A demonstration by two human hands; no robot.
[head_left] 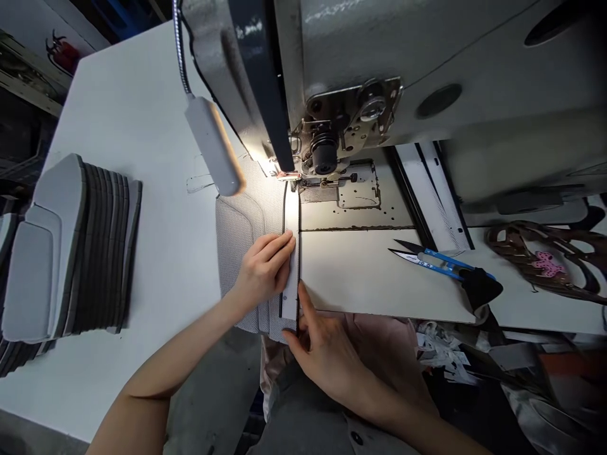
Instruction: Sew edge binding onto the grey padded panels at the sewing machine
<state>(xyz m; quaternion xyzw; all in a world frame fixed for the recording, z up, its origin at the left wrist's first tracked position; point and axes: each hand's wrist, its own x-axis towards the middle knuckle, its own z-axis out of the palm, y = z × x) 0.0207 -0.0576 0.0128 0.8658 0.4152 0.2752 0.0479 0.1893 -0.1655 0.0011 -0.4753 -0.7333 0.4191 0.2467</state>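
A grey mesh fabric panel [237, 246] with curved seams lies under the needle area of a sewing machine [325, 151]. Along its right side runs a white strip [290, 303] with dark edging, reaching up to the presser foot. My left hand [263, 268] presses the strip against the panel, fingers bent and held together; its thumb is hidden. At the panel's near right edge is my right hand [327, 347], with index finger and thumb spread apart. The index fingertip touches the strip's edge and the thumb rests by the lower corner. Its other fingers are partly hidden.
Stacked grey panels [95, 253] stand at left on the white table [175, 265]. A lamp [215, 145] hangs low left of the needle. Blue thread snips [439, 260], a black cloth piece [481, 287] and a brown sandal [545, 259] lie at right.
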